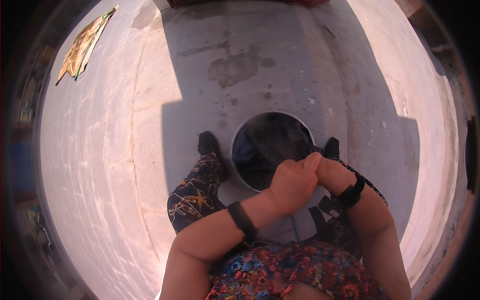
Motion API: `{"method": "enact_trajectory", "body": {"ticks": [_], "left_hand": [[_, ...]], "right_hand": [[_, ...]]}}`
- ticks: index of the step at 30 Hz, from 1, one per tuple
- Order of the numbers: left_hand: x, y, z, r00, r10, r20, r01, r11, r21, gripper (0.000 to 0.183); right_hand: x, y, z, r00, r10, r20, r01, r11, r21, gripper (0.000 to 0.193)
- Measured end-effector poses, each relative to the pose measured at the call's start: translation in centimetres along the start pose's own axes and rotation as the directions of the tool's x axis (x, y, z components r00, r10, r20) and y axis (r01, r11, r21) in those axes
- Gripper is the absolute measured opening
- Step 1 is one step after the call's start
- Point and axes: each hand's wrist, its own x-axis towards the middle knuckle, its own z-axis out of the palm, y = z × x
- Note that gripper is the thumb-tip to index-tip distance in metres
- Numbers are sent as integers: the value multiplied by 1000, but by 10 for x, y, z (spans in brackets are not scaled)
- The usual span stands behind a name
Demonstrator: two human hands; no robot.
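A round basin [232, 150] with a pale rim stands on the ground between my feet. Inside it lies a dark, wet-looking cloth [290, 140], partly sunk in what seems to be dark water. My left hand [295, 186] and my right hand [334, 172] meet above the basin's near right rim, fingers curled and pressed together. A dark fold of the cloth runs from the basin up to them, and both appear closed on it. The part inside my fists is hidden.
Black shoes [206, 142] and patterned trousers [196, 197] flank the basin. Beyond it, wet patches [235, 69] mark the concrete ground. A tan sheet or sack with a green edge [89, 42] lies at the far left. A reddish object [305, 2] shows at the far edge.
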Motion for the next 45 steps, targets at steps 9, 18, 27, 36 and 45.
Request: {"method": "enact_trajectory", "body": {"ticks": [9,18,27,36,45], "left_hand": [[-5,11,-9,983,118,143,-112,993,-49,40],[12,-3,-37,990,93,-107,-99,994,-52,56],[8,-26,-36,973,-161,165,110,953,282,56],[12,-47,-50,889,-374,264,220,854,471,17],[13,-64,-49,827,-521,209,267,693,670,10]], "right_hand": [[48,-12,30,917,-136,-375,122,991,-61,23],[28,-17,23,822,-14,-569,190,949,251,23],[-25,-66,-49,885,-276,-374,15,822,-569,44],[-46,-8,-72,858,-472,-204,318,799,-510,31],[-103,3,-136,233,412,-881,301,831,468,18]]}}
